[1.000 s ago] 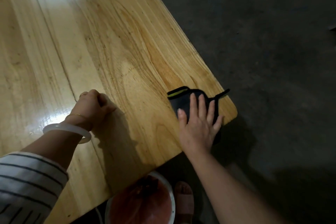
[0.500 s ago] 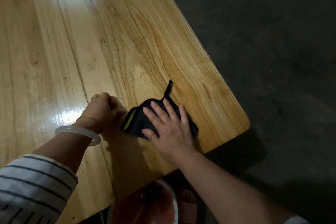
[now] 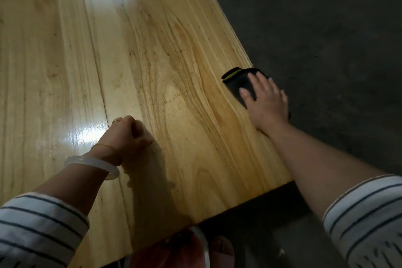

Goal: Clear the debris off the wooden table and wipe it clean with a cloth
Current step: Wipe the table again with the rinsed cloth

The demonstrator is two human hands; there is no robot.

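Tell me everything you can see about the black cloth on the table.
The cloth is black, with a yellow-green strip along its far left edge. It looks soft and thin, maybe folded. It lies flat on the wooden table, right at the table's right edge. The right hand presses down on it with straight fingers and hides much of it. Nothing else touches it.

Honey-yellow counter [image 3: 65, 61] with wavy brown grain, black cloth [image 3: 237, 81] edged in yellow-green, white sleeves [image 3: 39, 230] with thin dark stripes, milky-white bangle [image 3: 91, 163], dark grey floor [image 3: 326, 28].
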